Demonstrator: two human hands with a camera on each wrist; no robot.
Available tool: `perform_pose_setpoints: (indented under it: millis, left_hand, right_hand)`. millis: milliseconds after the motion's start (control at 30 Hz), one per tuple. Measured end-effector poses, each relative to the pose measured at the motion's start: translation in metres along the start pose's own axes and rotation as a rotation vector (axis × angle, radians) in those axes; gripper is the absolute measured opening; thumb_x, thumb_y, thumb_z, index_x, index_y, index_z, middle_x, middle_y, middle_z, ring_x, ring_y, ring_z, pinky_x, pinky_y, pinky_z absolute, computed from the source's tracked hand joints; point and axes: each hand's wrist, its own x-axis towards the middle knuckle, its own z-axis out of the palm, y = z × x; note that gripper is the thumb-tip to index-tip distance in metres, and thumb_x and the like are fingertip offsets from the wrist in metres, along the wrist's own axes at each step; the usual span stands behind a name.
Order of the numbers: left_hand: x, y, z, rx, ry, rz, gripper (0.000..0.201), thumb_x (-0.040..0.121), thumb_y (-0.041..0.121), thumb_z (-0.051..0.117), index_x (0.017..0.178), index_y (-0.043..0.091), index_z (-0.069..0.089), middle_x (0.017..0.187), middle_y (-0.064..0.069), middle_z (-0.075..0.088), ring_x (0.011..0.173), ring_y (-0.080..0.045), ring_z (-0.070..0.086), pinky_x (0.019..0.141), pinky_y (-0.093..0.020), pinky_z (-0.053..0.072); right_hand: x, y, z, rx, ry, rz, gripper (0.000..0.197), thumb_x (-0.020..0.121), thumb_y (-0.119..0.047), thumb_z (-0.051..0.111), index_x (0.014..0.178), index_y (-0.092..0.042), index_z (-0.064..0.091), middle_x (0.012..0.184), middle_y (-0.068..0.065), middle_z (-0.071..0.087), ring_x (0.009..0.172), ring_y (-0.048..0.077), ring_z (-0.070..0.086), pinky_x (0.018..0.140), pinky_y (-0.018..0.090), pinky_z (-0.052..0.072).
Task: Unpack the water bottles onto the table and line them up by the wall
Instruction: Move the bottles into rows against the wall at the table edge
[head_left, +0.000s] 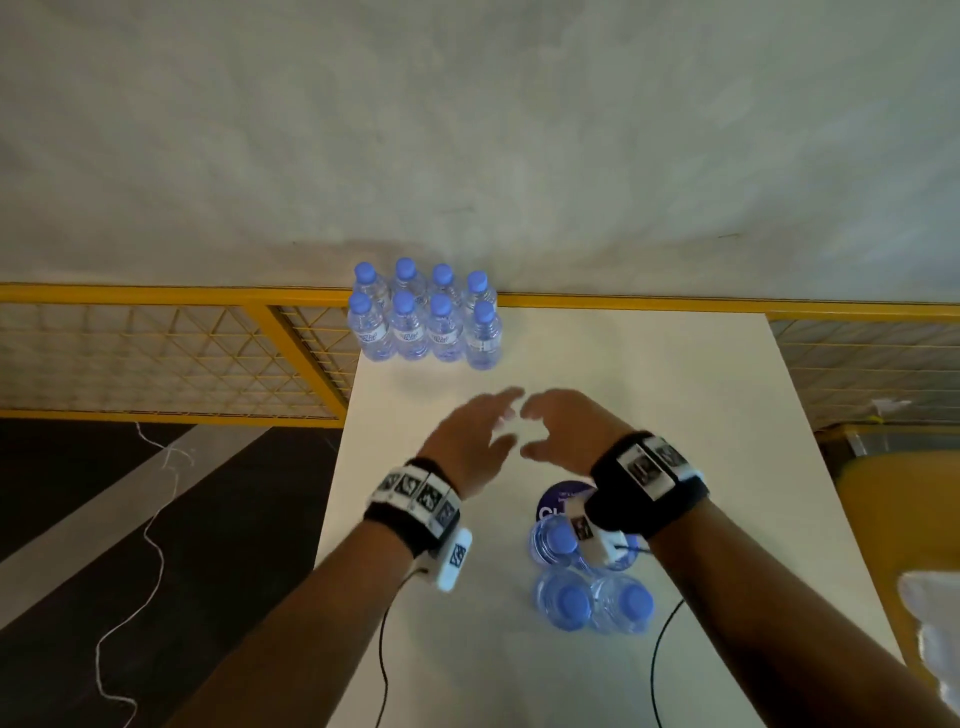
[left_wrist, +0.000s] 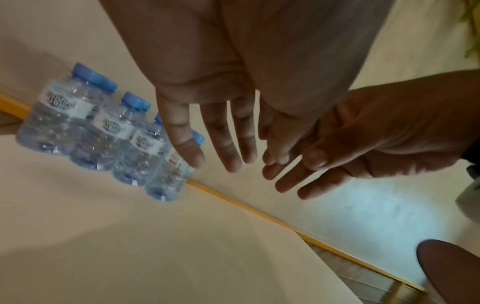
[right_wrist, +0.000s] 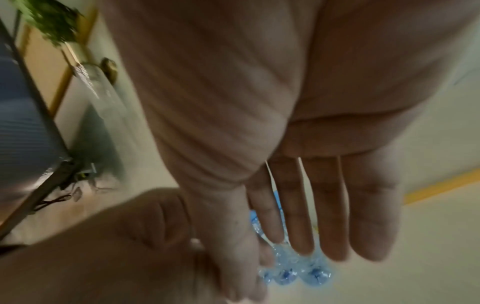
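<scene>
Several clear water bottles with blue caps (head_left: 426, 317) stand in two rows at the table's far left corner, against the wall. Three more bottles (head_left: 595, 603) stand close together near the front, partly under my right wrist, beside a round purple label (head_left: 558, 499). Over the middle of the white table (head_left: 675, 415), my left hand (head_left: 506, 421) and right hand (head_left: 532, 431) hover close together, fingers spread, holding nothing. The left wrist view shows straight left fingers (left_wrist: 223, 144) in front of the far bottles (left_wrist: 103, 131). The right wrist view shows empty right fingers (right_wrist: 311, 205) above the far bottles (right_wrist: 293, 271).
A yellow mesh fence (head_left: 182, 353) runs along the wall behind the table and beyond both its sides. A white cord (head_left: 150, 519) lies on the dark floor to the left. A yellow object (head_left: 893, 499) and crumpled white plastic (head_left: 935, 623) sit off the right edge.
</scene>
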Motion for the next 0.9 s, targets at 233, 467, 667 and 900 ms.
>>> perform_pose_setpoints:
  millis: [233,467,667,900]
  left_hand:
    - [-0.061,0.035,0.055,0.063,-0.316,0.090,0.035,0.080,0.047,0.073,0.111,0.031,0.072,0.105,0.006,0.066,0.097,-0.016,0.066,0.093,-0.032,0.052]
    - [-0.069,0.050,0.070,0.278,-0.303,0.068,0.026,0.086,0.020,0.067,0.110,0.029,0.069,0.112,0.003,0.060,0.100,-0.024,0.062,0.087,-0.041,0.056]
    - [-0.077,0.051,0.079,0.453,-0.202,0.091,0.020,0.093,0.021,0.064,0.113,0.021,0.061,0.112,0.006,0.054,0.098,-0.022,0.060,0.068,-0.039,0.056]
    - [-0.052,0.057,0.053,0.473,-0.106,0.072,0.022,0.094,0.035,0.060,0.113,0.022,0.061,0.112,0.006,0.055,0.105,-0.019,0.054,0.074,-0.036,0.049]
  right_hand:
    - [-0.128,-0.010,0.043,-0.085,-0.115,0.095,0.021,0.075,-0.036,0.057,0.088,-0.021,0.066,0.080,-0.004,0.063,0.078,0.014,0.065,0.068,0.031,0.054]
    - [-0.175,-0.026,0.090,-0.250,-0.075,0.212,0.032,0.092,-0.015,0.056,0.124,-0.016,0.054,0.113,0.004,0.063,0.095,0.025,0.068,0.077,0.035,0.055]
    - [-0.180,-0.030,0.106,-0.357,0.054,0.167,0.032,0.096,-0.014,0.056,0.127,-0.015,0.053,0.110,0.002,0.058,0.086,0.019,0.067,0.060,0.027,0.040]
    - [-0.159,-0.032,0.091,-0.102,0.105,0.213,0.020,0.094,-0.021,0.053,0.112,-0.012,0.056,0.108,0.009,0.059,0.091,0.030,0.062,0.071,0.037,0.052]
